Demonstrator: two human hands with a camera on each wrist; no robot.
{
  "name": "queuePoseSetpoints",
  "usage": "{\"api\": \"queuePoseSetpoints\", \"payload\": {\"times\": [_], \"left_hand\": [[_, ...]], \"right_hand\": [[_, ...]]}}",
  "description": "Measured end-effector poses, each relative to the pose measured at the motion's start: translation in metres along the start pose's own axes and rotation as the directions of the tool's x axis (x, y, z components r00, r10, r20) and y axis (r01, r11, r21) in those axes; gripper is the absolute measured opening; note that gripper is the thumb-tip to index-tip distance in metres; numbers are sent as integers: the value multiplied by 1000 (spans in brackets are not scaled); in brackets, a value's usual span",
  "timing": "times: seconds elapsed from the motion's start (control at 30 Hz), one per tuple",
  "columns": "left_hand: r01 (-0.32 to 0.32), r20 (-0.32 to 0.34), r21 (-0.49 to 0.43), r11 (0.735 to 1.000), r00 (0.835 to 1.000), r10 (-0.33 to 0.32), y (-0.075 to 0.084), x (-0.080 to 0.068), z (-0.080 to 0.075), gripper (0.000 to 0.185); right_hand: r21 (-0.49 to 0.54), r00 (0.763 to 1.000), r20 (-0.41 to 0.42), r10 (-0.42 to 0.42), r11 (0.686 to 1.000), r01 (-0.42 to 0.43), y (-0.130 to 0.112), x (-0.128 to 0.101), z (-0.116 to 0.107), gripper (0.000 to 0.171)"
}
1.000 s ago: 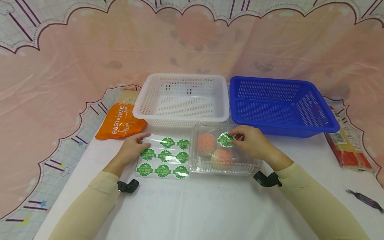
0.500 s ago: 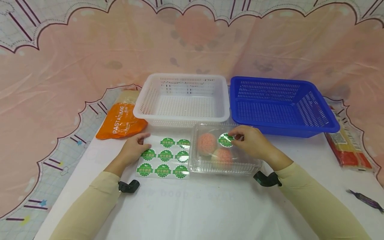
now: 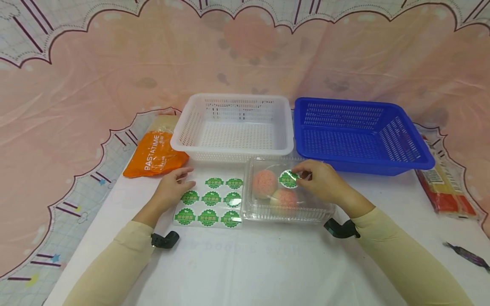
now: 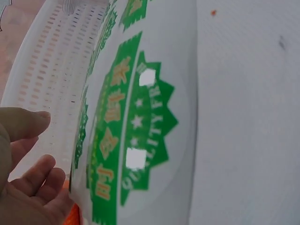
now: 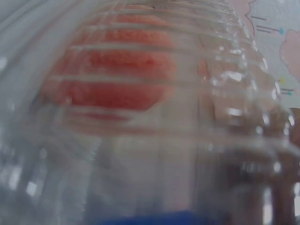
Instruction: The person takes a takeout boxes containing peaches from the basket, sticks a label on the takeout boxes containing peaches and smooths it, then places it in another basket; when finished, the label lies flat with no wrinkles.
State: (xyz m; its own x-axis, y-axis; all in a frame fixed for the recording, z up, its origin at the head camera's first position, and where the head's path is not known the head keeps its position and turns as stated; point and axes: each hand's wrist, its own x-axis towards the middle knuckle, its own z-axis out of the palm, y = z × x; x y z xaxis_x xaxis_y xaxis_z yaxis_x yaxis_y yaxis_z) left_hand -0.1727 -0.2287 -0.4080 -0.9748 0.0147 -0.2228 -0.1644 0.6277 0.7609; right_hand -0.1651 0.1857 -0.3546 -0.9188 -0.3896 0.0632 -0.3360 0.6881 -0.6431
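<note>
A clear plastic clamshell box [image 3: 306,210] sits on the white table and holds pink balls [image 3: 263,183]. A round green sticker [image 3: 287,179] lies on its lid. My right hand [image 3: 300,175] pinches that sticker's right edge with curled fingers. To the left lies a sticker sheet [image 3: 208,203] with several green stickers. My left hand [image 3: 184,182] rests flat on the sheet's left edge, fingers relaxed. In the left wrist view the sheet [image 4: 136,140] fills the frame, with my fingers [image 4: 28,126] beside it. The right wrist view shows a pink ball [image 5: 112,75] blurred behind the box's ribbed wall.
A white basket [image 3: 233,146] and a blue basket [image 3: 360,163] stand side by side just behind the box. An orange pasta bag [image 3: 155,155] lies at the left, a long packet [image 3: 444,187] at the right, and a purple wrapper [image 3: 467,255] near the front right.
My left hand has slid slightly right on the sticker sheet. My right hand and the green sticker stay in place on the lid.
</note>
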Motion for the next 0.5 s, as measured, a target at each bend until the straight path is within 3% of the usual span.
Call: {"api": "queuePoseSetpoints", "payload": {"times": [0.3, 0.5], "left_hand": [[-139, 26, -5, 990, 990, 139, 17, -9, 9, 53], [-245, 53, -38, 969, 968, 247, 29, -17, 18, 52]], "right_hand": [[14, 1000, 13, 17, 1000, -17, -1, -2, -1, 35], [23, 1000, 19, 13, 1000, -13, -1, -1, 0, 31]]}}
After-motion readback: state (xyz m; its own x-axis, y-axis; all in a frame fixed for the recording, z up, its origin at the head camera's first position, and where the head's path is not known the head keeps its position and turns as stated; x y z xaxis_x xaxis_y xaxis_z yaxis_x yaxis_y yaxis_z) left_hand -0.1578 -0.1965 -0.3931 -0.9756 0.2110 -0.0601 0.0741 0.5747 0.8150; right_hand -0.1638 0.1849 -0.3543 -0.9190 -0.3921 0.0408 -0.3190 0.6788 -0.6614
